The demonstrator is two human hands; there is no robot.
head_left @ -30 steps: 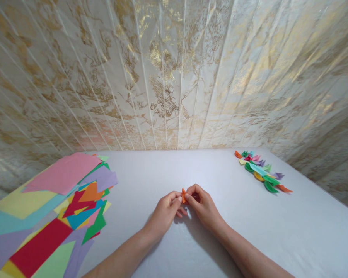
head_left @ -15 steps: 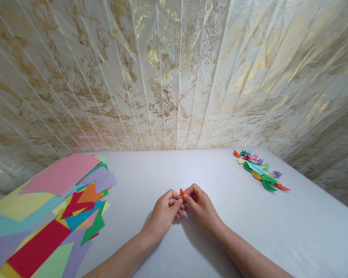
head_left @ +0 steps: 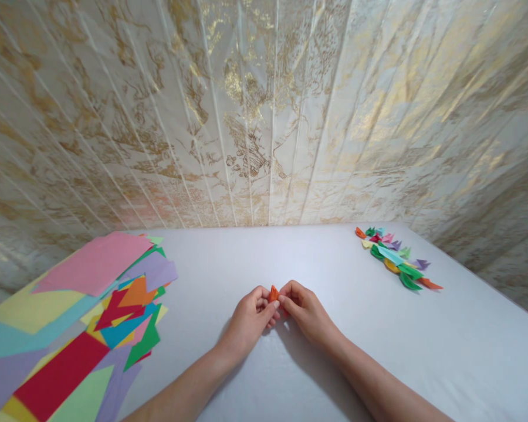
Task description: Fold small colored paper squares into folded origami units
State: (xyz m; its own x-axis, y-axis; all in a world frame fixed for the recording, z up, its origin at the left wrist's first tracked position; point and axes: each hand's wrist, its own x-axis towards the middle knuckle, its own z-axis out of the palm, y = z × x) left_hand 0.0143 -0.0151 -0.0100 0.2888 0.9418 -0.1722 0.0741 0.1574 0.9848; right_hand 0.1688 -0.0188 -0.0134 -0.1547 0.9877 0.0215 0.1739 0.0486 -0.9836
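- Pinching a small orange folded paper piece (head_left: 273, 293) between them, the left hand (head_left: 250, 319) and the right hand (head_left: 305, 311) were held together just above the white table (head_left: 290, 258), near the middle of its front part.
- The orange piece was gripped at its lower part by the fingertips of both hands, so that only its pointed upper end was seen standing up between them; the rest was hidden by the fingers.
- The left hand was closed on the piece from the left, its fingers curled inward; the right hand was closed on it from the right, with the thumb and forefinger pressed to the paper.
- A loose heap of coloured paper sheets (head_left: 70, 316), in pink, yellow, blue, red, green and lilac, was spread at the left edge of the table, well apart from the hands.
- A cluster of small folded paper pieces (head_left: 393, 258) in many colours was laid at the far right of the table, also well apart.
- A cream and gold patterned wall (head_left: 264, 111) was seen behind the table.
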